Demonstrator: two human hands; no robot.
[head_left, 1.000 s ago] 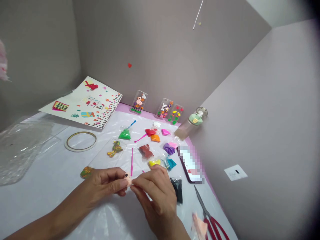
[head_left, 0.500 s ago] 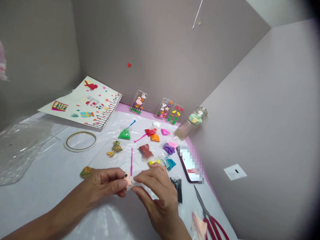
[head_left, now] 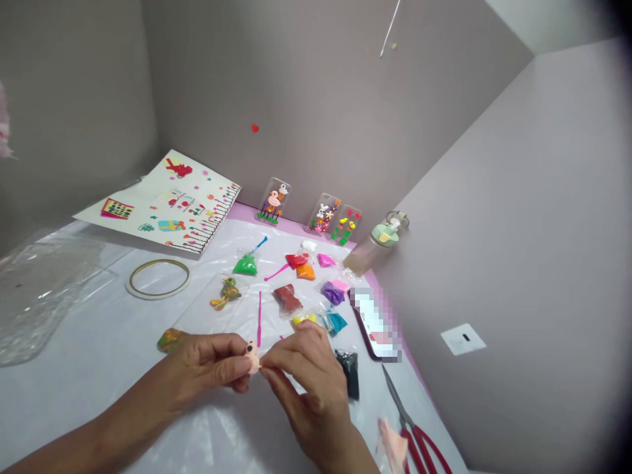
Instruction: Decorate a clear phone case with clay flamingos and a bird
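Left hand [head_left: 202, 363]: fingers closed on pink clay piece [head_left: 252, 357], black dot attached.
Right hand [head_left: 309, 388]: fingers pinching same piece.
Formed: clay figure [head_left: 227, 293], center left.
Still bagged: clay packets [head_left: 287, 297], center.

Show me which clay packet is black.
The black clay packet, just right of the right hand; it is the only dark one, while others such as the green packet are bright.

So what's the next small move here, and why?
Probably add a second black dot to the pink clay piece, held between the left hand and right hand: only one dot shows on it, and the black clay bag lies close by.
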